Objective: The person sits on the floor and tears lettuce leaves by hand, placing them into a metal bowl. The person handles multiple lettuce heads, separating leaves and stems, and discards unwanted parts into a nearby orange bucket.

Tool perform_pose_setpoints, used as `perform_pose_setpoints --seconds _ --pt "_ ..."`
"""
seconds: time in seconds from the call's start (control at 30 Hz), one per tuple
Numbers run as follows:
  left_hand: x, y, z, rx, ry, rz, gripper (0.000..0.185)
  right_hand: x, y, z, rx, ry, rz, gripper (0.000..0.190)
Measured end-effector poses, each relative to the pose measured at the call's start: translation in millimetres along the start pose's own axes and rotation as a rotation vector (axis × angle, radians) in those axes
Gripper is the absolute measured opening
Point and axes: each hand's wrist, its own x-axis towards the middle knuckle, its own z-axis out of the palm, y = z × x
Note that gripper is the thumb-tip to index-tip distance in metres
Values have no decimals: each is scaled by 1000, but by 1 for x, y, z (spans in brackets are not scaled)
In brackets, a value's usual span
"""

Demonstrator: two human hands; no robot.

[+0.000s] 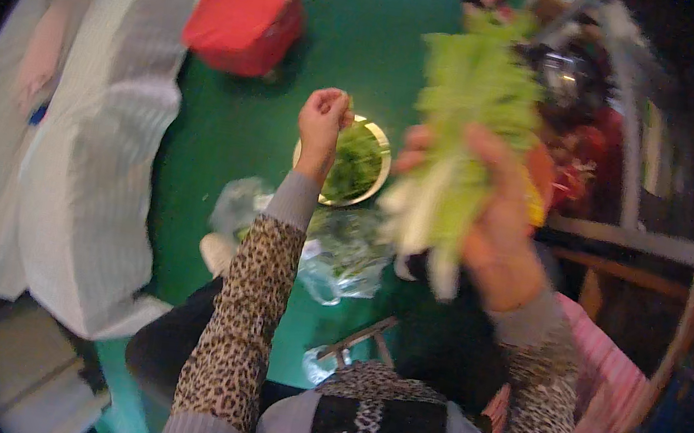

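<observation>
My right hand (504,217) grips a bunch of pale-stalked leafy greens (475,95), blurred by motion, with white stalk ends hanging toward me. My left hand (322,121) is closed over the left side of a round bowl (387,149). A greenish speck shows at its fingertips, too small to identify. Loose green leaves (354,165) lie inside the bowl, partly hidden behind my left hand and wrist. Just nearer to me, an open clear plastic bag (318,285) with more greens (350,243) rests on the green floor.
A red, cloth-like covered block (241,19) stands at upper left. White fabric (95,183) drapes along the left side. To the right are a metal frame (645,246), a wooden chair frame (673,358) and pink striped cloth (602,375). A small wooden piece (357,338) lies near me.
</observation>
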Motion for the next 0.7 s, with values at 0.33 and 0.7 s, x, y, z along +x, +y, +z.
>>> perform_pose_setpoints --seconds 0.33,0.7 --pt "-77 -60 197 632 -609 -52 22 -25 4 12 -86 -153 40 38" --pt "-76 -35 50 -463 -375 -449 33 25 28 19 -13 -83 39 32"
